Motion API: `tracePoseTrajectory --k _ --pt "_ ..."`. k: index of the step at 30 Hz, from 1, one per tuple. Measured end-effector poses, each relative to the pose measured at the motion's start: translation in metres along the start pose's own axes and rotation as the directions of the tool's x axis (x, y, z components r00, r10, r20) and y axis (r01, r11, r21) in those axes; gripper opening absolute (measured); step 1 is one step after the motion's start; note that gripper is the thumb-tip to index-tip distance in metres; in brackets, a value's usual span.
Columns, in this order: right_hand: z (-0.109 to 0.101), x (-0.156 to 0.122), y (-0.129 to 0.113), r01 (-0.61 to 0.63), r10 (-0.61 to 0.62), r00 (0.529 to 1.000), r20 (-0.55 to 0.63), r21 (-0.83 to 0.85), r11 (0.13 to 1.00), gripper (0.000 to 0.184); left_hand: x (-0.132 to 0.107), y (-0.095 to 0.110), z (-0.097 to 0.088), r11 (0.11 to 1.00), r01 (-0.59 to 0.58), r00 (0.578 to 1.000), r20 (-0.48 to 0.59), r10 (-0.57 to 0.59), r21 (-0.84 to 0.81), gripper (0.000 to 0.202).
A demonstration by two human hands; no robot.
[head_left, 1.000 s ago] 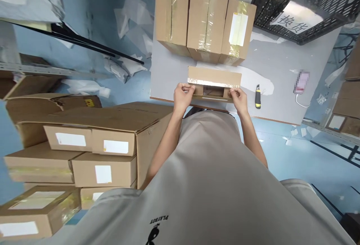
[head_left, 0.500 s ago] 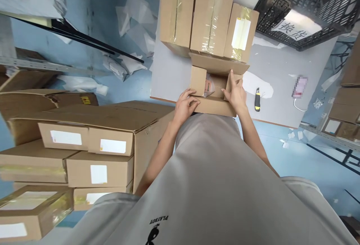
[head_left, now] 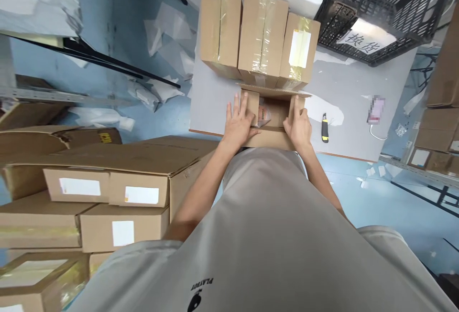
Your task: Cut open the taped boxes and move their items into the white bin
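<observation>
A small open cardboard box (head_left: pixel 273 136) sits at the near edge of the grey table (head_left: pixel 351 125), right in front of me. My left hand (head_left: pixel 239 123) lies flat with fingers stretched out against the box's left end flap. My right hand (head_left: pixel 298 126) presses flat on the right end flap. Between the flaps I see something pale wrapped in plastic (head_left: pixel 264 113) inside the box. The far flap stands open toward the sealed boxes behind.
Three taped cardboard boxes (head_left: pixel 260 35) stand side by side behind the open one. A yellow utility knife (head_left: pixel 324 128) lies to the right, a phone (head_left: pixel 375 109) with a cable farther right. A black crate (head_left: pixel 380 6) is at the back. Stacked labelled cartons (head_left: pixel 107 192) fill the left.
The box's taped top has been opened and its flaps spread. Both hands moved from pinching the near edge to lying flat on the left and right end flaps.
</observation>
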State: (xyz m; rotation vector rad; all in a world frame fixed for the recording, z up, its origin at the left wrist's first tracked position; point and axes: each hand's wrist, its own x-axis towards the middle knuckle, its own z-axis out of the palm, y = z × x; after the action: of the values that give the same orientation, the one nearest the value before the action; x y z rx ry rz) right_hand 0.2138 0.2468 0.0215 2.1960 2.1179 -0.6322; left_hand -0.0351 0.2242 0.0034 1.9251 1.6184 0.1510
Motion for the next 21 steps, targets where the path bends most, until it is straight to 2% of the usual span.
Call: tracePoseTrajectory --k 3,5,9,11,14,17,21 --pt "-0.006 -0.015 0.019 -0.031 0.036 0.993 -0.112 0.039 0.999 0.082 -0.002 -0.006 -0.003 0.999 -0.044 0.999 -0.026 0.043 -0.016 0.057" --pt "-0.005 -0.022 0.031 -0.049 0.061 0.983 -0.173 0.070 0.996 0.079 0.005 -0.007 0.003 0.997 -0.080 0.997 0.003 0.080 -0.019 0.057" --pt "0.003 -0.028 0.045 -0.102 0.123 0.965 -0.232 0.101 0.990 0.075 0.022 -0.004 0.020 0.996 -0.083 0.996 0.041 0.084 -0.026 0.046" --pt "0.007 -0.030 0.049 -0.115 0.140 0.959 -0.247 0.113 0.987 0.074 0.021 -0.002 0.019 0.996 -0.087 0.996 0.022 0.088 -0.036 0.038" --pt "0.011 -0.032 0.054 -0.120 0.154 0.950 -0.270 0.136 0.983 0.073 0.000 -0.002 0.001 0.993 -0.099 0.994 -0.043 0.096 -0.065 0.031" --pt "0.012 -0.033 0.057 -0.121 0.161 0.943 -0.290 0.152 0.981 0.071 -0.026 -0.010 -0.019 0.994 -0.022 0.988 -0.156 0.005 -0.104 0.027" --pt "0.012 -0.032 0.056 -0.131 0.170 0.942 -0.290 0.149 0.980 0.070 -0.044 -0.029 -0.026 0.974 0.074 0.927 -0.347 -0.146 -0.212 0.014"
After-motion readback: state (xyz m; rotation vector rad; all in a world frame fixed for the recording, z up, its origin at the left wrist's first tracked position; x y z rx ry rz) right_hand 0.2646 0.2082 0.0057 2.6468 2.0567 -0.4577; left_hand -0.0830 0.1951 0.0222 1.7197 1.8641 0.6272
